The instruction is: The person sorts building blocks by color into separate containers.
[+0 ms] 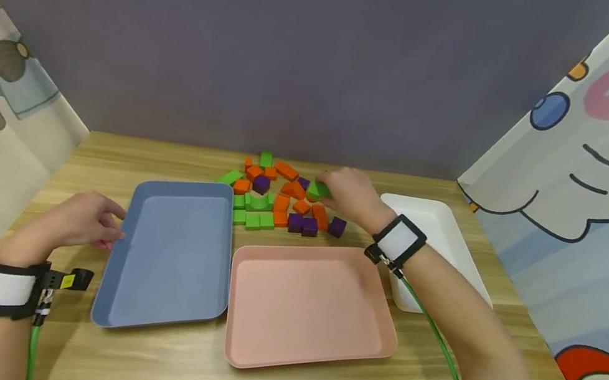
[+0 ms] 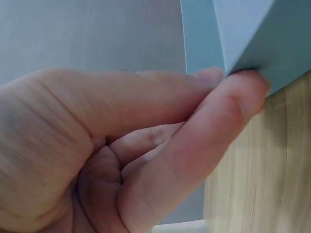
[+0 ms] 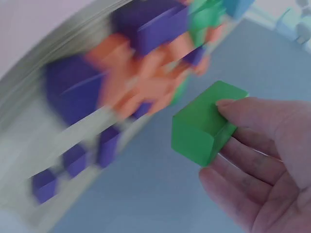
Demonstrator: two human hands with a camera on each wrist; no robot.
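My right hand [image 1: 351, 194] pinches a green block [image 3: 204, 124] between thumb and fingers, at the back of the table over the right part of a group of loose blocks. In the right wrist view the block is held clear of the others, with its long face turned up. At the left, my left hand [image 1: 81, 219] pinches the left rim of a blue tray [image 1: 175, 257] between thumb and index finger. The left wrist view shows these fingertips [image 2: 248, 90] at the tray's edge, the other fingers curled below.
Orange blocks [image 1: 280, 218], purple blocks [image 1: 309, 227] and green blocks [image 1: 253, 220] lie behind the trays. A pink tray [image 1: 310, 310] stands right of the blue one. A white tray [image 1: 435, 230] sits at the right, partly under my right forearm. A grey wall [image 1: 285, 62] closes off the back.
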